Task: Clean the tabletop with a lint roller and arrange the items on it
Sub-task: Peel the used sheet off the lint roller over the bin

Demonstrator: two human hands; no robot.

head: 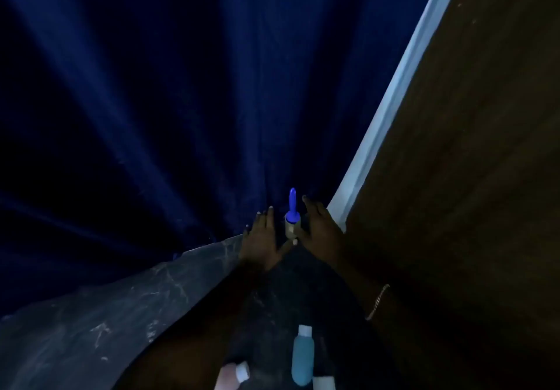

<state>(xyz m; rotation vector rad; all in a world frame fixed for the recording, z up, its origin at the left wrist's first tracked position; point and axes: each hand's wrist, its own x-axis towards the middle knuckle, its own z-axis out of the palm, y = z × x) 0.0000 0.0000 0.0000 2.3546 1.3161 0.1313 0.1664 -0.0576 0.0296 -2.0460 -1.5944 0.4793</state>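
Dim scene, dark marbled tabletop point(91, 329) against a blue curtain point(151, 101). Lint roller point(292, 219) upright at the far corner, blue handle up, between 2 hands. Left hand point(262, 244) flat, fingers spread and released, just left of the roller. Right hand point(321, 235) also spread and released, thumb near the roller's base. Near edge: blue bottle point(302, 356) lying down, pink bottle point(230, 376) to its left.

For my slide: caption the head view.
Two open hands, left hand and right hand, flank an upright blue-handled lint roller on the dark tabletop.
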